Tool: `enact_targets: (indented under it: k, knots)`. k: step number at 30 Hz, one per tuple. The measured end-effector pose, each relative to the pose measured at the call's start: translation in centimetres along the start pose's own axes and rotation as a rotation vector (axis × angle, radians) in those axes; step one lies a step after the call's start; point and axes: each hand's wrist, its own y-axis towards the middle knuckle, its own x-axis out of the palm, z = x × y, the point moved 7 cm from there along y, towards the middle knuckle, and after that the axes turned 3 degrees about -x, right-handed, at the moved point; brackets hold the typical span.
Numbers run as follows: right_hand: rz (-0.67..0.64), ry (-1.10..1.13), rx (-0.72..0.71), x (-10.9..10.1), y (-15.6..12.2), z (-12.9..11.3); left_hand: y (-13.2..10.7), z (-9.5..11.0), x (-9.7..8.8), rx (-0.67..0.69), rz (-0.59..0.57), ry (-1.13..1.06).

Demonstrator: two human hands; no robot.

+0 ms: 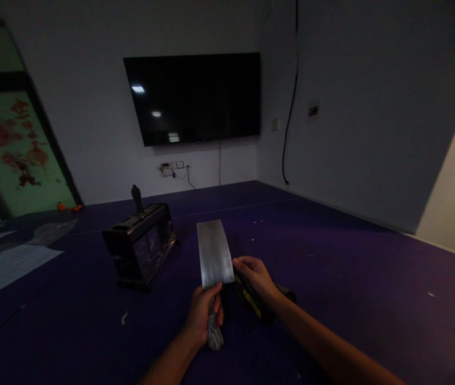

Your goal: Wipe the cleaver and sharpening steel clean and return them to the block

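Observation:
My left hand is wrapped around the pale, wrapped-looking handle of a cleaver. Its broad grey blade points away from me, and my left thumb lies at the blade's base. My right hand is at the blade's right edge, fingers bent together, fingertips at or touching the metal. Under that hand is a dark object with yellow parts; most of it is hidden, and I cannot tell whether my fingers grip it. Left of the cleaver stands a black knife block with clear sides, a dark handle sticking up from its top.
Purple flooring or tabletop spreads around, with small white scraps. A written sheet and clear plastic lie at the left. Behind are a wall-mounted television, sockets and a hanging black cable.

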Motion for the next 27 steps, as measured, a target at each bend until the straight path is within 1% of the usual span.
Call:
enact_targets:
  k: [2, 4, 7, 9, 11, 14, 16, 18, 20, 24, 27]
  knots:
    - [0.059, -0.060, -0.032, -0.5, 0.0, -0.2, 0.1, 0.2, -0.2, 0.008, 0.018, 0.009]
    - [0.124, -0.143, -0.100, -1.1, -0.1, -0.8, 0.2, 0.5, -0.3, 0.020, 0.040, 0.029]
    - [0.178, -0.293, -0.247, -1.4, -0.5, -2.1, 0.2, 0.8, -0.7, 0.043, 0.084, 0.053]
    - [0.175, -0.433, -0.360, -1.2, -0.9, -2.9, 0.2, 0.9, -0.8, 0.046, 0.107, 0.044]
    - [0.126, -0.587, -0.468, -0.5, -1.3, -3.4, 0.2, 0.8, -0.9, 0.037, 0.108, 0.025]
    - [-0.025, -0.754, -0.600, 1.0, -1.9, -3.5, 0.2, 0.6, -0.7, 0.004, 0.088, 0.015]
    - [-0.123, -0.819, -0.655, 1.8, -2.1, -3.3, 0.3, 0.4, -0.8, -0.037, 0.094, 0.018]
    - [-0.186, -0.858, -0.678, 2.4, -2.2, -3.2, 0.4, 0.1, -1.0, -0.083, 0.097, 0.003]
    - [-0.213, -0.875, -0.680, 2.6, -2.2, -3.2, 0.5, -0.1, -0.9, -0.128, 0.065, -0.033]
    - [-0.206, -0.865, -0.656, 2.6, -2.1, -3.3, 0.8, -0.3, -0.6, -0.147, -0.007, -0.095]
    - [-0.198, -0.852, -0.620, 2.5, -2.1, -3.3, 0.9, -0.3, -0.7, -0.134, -0.011, -0.104]
